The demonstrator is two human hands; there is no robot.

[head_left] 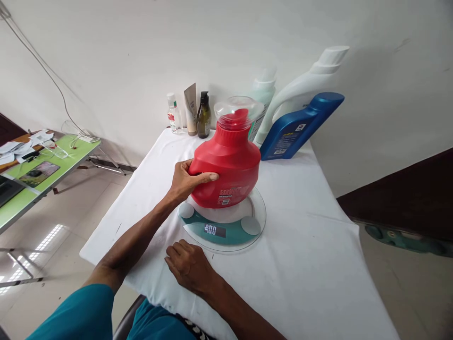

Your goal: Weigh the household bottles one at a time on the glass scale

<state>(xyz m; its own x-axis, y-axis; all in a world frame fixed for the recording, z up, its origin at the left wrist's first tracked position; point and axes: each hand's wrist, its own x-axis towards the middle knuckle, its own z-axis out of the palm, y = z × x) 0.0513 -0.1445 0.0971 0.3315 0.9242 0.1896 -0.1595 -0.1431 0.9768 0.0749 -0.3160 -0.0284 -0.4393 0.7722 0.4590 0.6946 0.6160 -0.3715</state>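
My left hand [191, 180] grips the left side of a big red detergent bottle [230, 160], its thumb across the front. A clear cap [256, 107] tops the bottle, with a red spout inside. Below the bottle is a round glass scale [226, 236] with a teal band and a lit display that reads upside down from here. I cannot tell whether the bottle's base touches the scale. In front of the scale, my right hand [189, 265] rests on the white cloth [293, 264], its fingers curled in; whether anything is inside them is hidden.
Along the wall stand a small clear bottle [173, 113], a beige tube [191, 111], a dark pump bottle [204, 115], a pale green bottle [264, 92], a white jug [300, 89] and a blue bottle [299, 127]. A green table [71, 163] stands at the left.
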